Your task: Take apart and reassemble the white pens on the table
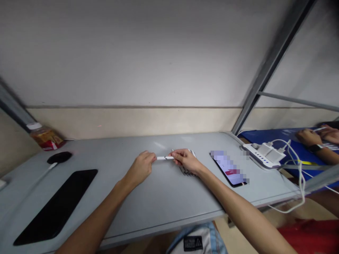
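Observation:
Both of my hands meet over the middle of a grey table (159, 197). My left hand (141, 167) pinches one end of a thin white pen-like stick (164, 158), and my right hand (186, 160) grips its other end. The stick lies level between them, just above the tabletop. Under my right hand lies a small bundle of similar white sticks (188, 171), partly hidden by the fingers.
A lit phone (230, 168) lies right of my hands. A white power strip (263, 157) with chargers and cables sits at the right edge. A black pad (58, 206), a black mouse (59, 157) and a jar (46, 137) are at left. Another person's hands (315, 137) work at a blue table.

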The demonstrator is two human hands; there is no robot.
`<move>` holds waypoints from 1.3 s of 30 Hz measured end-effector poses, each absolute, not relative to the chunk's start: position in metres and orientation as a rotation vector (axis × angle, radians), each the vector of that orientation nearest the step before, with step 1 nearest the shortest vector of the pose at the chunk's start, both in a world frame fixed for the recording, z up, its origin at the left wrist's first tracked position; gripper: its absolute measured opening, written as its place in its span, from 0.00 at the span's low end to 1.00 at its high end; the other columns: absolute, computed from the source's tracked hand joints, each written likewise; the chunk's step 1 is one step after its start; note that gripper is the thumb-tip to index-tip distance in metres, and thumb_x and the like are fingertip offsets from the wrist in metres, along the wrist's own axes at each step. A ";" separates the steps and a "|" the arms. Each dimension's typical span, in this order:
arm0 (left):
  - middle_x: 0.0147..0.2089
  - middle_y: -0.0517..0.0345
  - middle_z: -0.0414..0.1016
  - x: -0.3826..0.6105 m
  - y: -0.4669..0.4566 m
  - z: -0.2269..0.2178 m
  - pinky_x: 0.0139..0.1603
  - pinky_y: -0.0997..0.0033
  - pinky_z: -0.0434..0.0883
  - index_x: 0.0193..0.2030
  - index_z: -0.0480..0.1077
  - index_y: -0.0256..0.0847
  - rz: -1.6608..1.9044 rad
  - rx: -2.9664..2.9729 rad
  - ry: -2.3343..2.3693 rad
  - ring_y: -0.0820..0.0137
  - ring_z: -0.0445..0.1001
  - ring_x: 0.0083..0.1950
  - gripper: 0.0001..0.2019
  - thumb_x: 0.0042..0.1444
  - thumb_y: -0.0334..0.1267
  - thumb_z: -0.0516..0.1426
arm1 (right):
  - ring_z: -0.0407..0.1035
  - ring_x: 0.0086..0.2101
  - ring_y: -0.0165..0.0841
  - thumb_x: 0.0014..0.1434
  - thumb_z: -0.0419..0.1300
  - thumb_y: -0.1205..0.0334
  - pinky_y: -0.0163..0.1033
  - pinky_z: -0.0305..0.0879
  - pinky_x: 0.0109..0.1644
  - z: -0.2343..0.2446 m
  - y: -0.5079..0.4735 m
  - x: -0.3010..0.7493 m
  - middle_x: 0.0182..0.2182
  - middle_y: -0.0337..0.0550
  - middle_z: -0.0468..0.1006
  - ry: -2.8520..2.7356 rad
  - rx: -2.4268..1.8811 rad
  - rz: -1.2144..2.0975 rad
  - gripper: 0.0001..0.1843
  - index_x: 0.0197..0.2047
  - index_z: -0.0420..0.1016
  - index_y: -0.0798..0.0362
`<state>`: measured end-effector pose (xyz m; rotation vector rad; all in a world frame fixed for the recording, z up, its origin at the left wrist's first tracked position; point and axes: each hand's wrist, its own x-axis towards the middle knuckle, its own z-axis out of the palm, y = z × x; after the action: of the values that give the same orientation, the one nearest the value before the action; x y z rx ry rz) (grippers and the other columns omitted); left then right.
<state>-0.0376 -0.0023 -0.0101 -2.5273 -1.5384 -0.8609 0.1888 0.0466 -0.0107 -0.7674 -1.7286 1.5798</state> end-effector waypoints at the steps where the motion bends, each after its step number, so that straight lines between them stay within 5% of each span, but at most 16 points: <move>1: 0.26 0.58 0.63 -0.036 -0.003 -0.009 0.34 0.70 0.61 0.28 0.62 0.41 -0.877 -2.519 -1.526 0.68 0.63 0.31 0.13 0.60 0.27 0.43 | 0.52 0.19 0.22 0.57 0.60 0.50 0.30 0.47 0.21 -0.009 0.046 0.189 0.19 0.33 0.64 -1.629 -0.740 1.685 0.17 0.35 0.76 0.57; 7: 0.34 0.56 0.68 -0.022 -0.007 -0.006 0.44 0.66 0.64 0.38 0.66 0.40 -1.026 -2.556 -1.657 0.67 0.68 0.38 0.12 0.65 0.39 0.43 | 0.60 0.24 0.21 0.48 0.69 0.59 0.27 0.58 0.27 -0.002 0.046 0.186 0.26 0.37 0.69 -1.169 -0.587 1.889 0.15 0.38 0.77 0.57; 13: 0.45 0.54 0.72 -0.022 -0.008 -0.009 0.54 0.60 0.60 0.52 0.65 0.44 -1.061 -2.657 -1.713 0.65 0.68 0.49 0.15 0.65 0.42 0.43 | 0.66 0.29 0.27 0.58 0.61 0.55 0.33 0.66 0.33 0.001 0.051 0.190 0.29 0.38 0.70 -0.790 -0.467 1.968 0.12 0.43 0.72 0.51; 17: 0.46 0.54 0.73 -0.031 -0.002 -0.016 0.53 0.60 0.60 0.48 0.67 0.43 -1.032 -2.598 -1.777 0.64 0.68 0.49 0.14 0.64 0.42 0.44 | 0.48 0.17 0.22 0.61 0.57 0.56 0.26 0.45 0.17 0.005 0.055 0.201 0.19 0.29 0.55 -0.721 -0.333 2.023 0.12 0.48 0.66 0.45; 20: 0.43 0.54 0.73 -0.035 0.002 -0.018 0.51 0.59 0.60 0.47 0.67 0.43 -0.969 -2.481 -1.828 0.62 0.69 0.47 0.13 0.62 0.43 0.47 | 0.41 0.16 0.22 0.61 0.59 0.58 0.26 0.34 0.17 0.006 0.056 0.205 0.20 0.28 0.52 -0.765 -0.304 1.975 0.17 0.52 0.62 0.39; 30: 0.32 0.57 0.71 -0.054 0.009 -0.018 0.41 0.65 0.63 0.41 0.67 0.42 -0.997 -2.242 -1.908 0.64 0.69 0.38 0.08 0.56 0.34 0.50 | 0.39 0.16 0.21 0.60 0.59 0.58 0.27 0.32 0.17 0.006 0.056 0.204 0.20 0.28 0.50 -0.849 -0.345 1.882 0.19 0.53 0.61 0.38; 39: 0.33 0.60 0.71 -0.048 0.009 -0.011 0.40 0.71 0.66 0.39 0.67 0.42 -1.798 -2.366 -2.038 0.71 0.70 0.36 0.09 0.51 0.40 0.57 | 0.39 0.16 0.22 0.60 0.60 0.58 0.27 0.33 0.17 0.004 0.058 0.205 0.20 0.28 0.50 -0.821 -0.362 1.859 0.18 0.52 0.62 0.38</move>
<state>-0.0481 0.0092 -0.0107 -2.3658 -2.0383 -1.7985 0.2052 0.0584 0.0036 -0.3619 -0.8208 1.8588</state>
